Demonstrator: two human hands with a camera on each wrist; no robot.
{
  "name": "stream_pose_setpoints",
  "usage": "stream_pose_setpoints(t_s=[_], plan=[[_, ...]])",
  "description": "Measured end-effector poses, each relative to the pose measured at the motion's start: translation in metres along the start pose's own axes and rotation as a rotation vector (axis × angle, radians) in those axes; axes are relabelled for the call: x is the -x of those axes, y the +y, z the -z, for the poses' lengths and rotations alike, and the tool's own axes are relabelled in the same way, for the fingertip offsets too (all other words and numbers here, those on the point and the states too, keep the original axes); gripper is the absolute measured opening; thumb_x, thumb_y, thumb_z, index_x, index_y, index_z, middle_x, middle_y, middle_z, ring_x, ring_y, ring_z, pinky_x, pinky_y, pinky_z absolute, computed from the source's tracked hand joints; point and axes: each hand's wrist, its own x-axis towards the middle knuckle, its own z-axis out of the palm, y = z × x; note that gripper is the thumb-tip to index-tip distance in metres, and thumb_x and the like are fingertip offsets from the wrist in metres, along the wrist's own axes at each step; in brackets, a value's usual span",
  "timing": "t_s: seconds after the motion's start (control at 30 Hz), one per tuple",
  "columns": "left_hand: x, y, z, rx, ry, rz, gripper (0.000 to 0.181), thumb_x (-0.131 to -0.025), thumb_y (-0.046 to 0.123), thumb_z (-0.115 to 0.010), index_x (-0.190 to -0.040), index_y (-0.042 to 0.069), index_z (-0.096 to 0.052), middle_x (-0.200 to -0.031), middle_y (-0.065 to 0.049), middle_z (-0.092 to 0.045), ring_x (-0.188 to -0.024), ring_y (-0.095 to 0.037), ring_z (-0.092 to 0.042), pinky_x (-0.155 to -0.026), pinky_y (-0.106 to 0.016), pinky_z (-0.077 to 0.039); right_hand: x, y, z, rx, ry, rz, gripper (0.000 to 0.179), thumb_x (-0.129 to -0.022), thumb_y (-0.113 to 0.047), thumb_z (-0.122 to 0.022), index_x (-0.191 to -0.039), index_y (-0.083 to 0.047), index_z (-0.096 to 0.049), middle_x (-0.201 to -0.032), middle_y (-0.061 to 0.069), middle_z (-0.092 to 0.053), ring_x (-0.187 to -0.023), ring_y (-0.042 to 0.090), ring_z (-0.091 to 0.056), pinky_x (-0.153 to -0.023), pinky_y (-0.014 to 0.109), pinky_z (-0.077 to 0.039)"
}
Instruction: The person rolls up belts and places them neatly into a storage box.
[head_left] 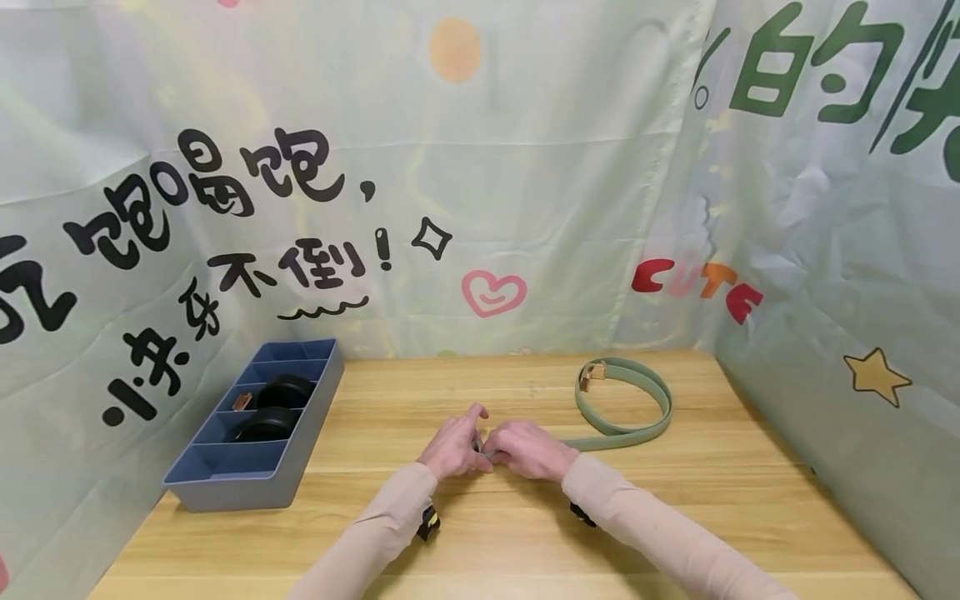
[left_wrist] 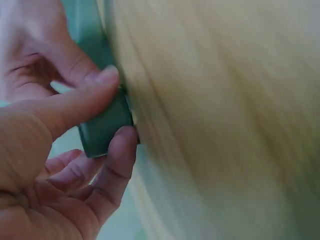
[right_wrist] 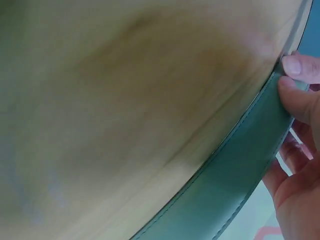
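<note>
A green belt (head_left: 615, 440) stands on its edge on the table, its far part looped round at the right with a gold buckle (head_left: 592, 374). Its other end is between my two hands in the middle. Thumb and fingers of my left hand (head_left: 455, 446) pinch the curled belt end (left_wrist: 106, 131). Close beside it, my right hand (head_left: 531, 450) grips the strap, thumb and fingertips on its stitched edge (right_wrist: 240, 155) in the right wrist view. In the head view the fingers mostly hide the held end.
At the left stands a blue-grey divided box (head_left: 296, 446). Two of its compartments hold rolled black belts (head_left: 268, 423), one by a copper-coloured buckle (head_left: 242, 402). Printed cloth (head_left: 525, 208) hangs behind and at both sides of the wooden table (head_left: 450, 383).
</note>
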Motion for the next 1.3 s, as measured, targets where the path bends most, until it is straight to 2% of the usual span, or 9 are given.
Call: stream_pose_setpoints(t_s=[0.27,0.47,0.6,0.77,0.87,0.93,1.0,1.17,1.3], plan=[[-0.004,0.003,-0.004,-0.155,0.05,-0.116,0.089,-0.074,0.017,-0.085,-0.142,-0.001,-0.031,-0.072,0.002,-0.06,-0.064,-0.012,-0.056,-0.064,-0.027,-0.048,-0.003,0.001,0.003,-0.038,0.004,0.012,0.01,-0.088,-0.009,-0.07,-0.086,-0.018,-0.074,-0.086,-0.006,-0.073,-0.078,0.005,-0.066,-0.074,0.021,-0.052],[-0.004,0.001,-0.001,-0.112,-0.009,-0.045,0.111,-0.076,0.019,-0.085,-0.154,-0.005,-0.008,-0.074,-0.002,-0.061,-0.068,-0.014,-0.057,-0.073,-0.031,-0.051,-0.001,0.0,0.004,-0.129,0.043,-0.042,0.012,-0.088,-0.013,-0.071,-0.099,-0.015,-0.069,-0.099,-0.002,-0.074,-0.09,0.01,-0.069,-0.079,0.022,-0.053],[-0.006,0.0,0.004,-0.117,-0.021,-0.048,0.115,-0.074,0.016,-0.085,-0.155,-0.001,-0.005,-0.078,-0.002,-0.065,-0.074,-0.017,-0.062,-0.079,-0.034,-0.052,-0.004,0.002,0.008,-0.163,0.025,-0.023,0.018,-0.089,-0.008,-0.069,-0.105,-0.015,-0.069,-0.103,-0.001,-0.073,-0.095,0.01,-0.068,-0.083,0.021,-0.053],[-0.009,0.001,0.008,-0.146,-0.026,-0.08,0.088,-0.074,0.015,-0.085,-0.145,-0.001,-0.036,-0.083,-0.001,-0.069,-0.076,-0.015,-0.064,-0.073,-0.027,-0.051,-0.01,0.001,0.012,-0.154,-0.001,0.024,0.01,-0.089,-0.005,-0.069,-0.093,-0.013,-0.073,-0.089,-0.002,-0.073,-0.078,0.004,-0.064,-0.072,0.016,-0.049],[-0.007,0.003,0.007,-0.168,-0.006,-0.054,0.044,-0.071,0.018,-0.087,-0.106,0.002,-0.067,-0.076,0.0,-0.068,-0.07,-0.012,-0.061,-0.064,-0.024,-0.048,-0.012,0.0,0.011,-0.143,-0.011,0.031,0.012,-0.089,-0.001,-0.068,-0.084,-0.012,-0.07,-0.077,0.0,-0.07,-0.064,0.001,-0.05,-0.061,0.013,-0.04],[-0.006,0.004,0.006,-0.18,0.018,-0.029,0.024,-0.07,0.02,-0.088,-0.079,0.008,-0.07,-0.067,0.004,-0.064,-0.062,-0.01,-0.055,-0.057,-0.022,-0.044,-0.012,0.0,0.01,-0.131,-0.008,0.024,0.014,-0.088,0.001,-0.068,-0.08,-0.011,-0.068,-0.071,0.001,-0.066,-0.06,0.001,-0.042,-0.058,0.013,-0.036],[-0.006,0.005,0.004,-0.175,0.034,-0.012,0.023,-0.07,0.019,-0.088,-0.064,0.013,-0.067,-0.058,0.007,-0.057,-0.056,-0.008,-0.046,-0.052,-0.021,-0.039,-0.01,0.0,0.008,-0.127,0.007,0.025,0.014,-0.088,0.001,-0.068,-0.081,-0.011,-0.068,-0.072,0.001,-0.067,-0.06,0.002,-0.044,-0.058,0.013,-0.037],[-0.006,0.002,0.001,-0.137,0.038,-0.028,0.016,-0.075,0.016,-0.085,-0.066,0.015,-0.072,-0.057,0.01,-0.057,-0.053,-0.004,-0.041,-0.051,-0.018,-0.035,-0.003,0.004,0.004,-0.131,0.026,0.05,0.014,-0.09,-0.002,-0.067,-0.099,-0.011,-0.073,-0.091,0.001,-0.071,-0.079,0.008,-0.064,-0.07,0.015,-0.049],[-0.006,-0.001,0.002,-0.091,-0.015,-0.046,0.011,-0.073,0.008,-0.084,-0.073,0.013,-0.075,-0.066,0.007,-0.066,-0.057,-0.004,-0.045,-0.056,-0.019,-0.039,-0.001,0.004,0.004,-0.104,0.003,0.066,0.016,-0.091,-0.006,-0.067,-0.105,-0.011,-0.073,-0.096,0.001,-0.07,-0.086,0.01,-0.067,-0.075,0.015,-0.05]])
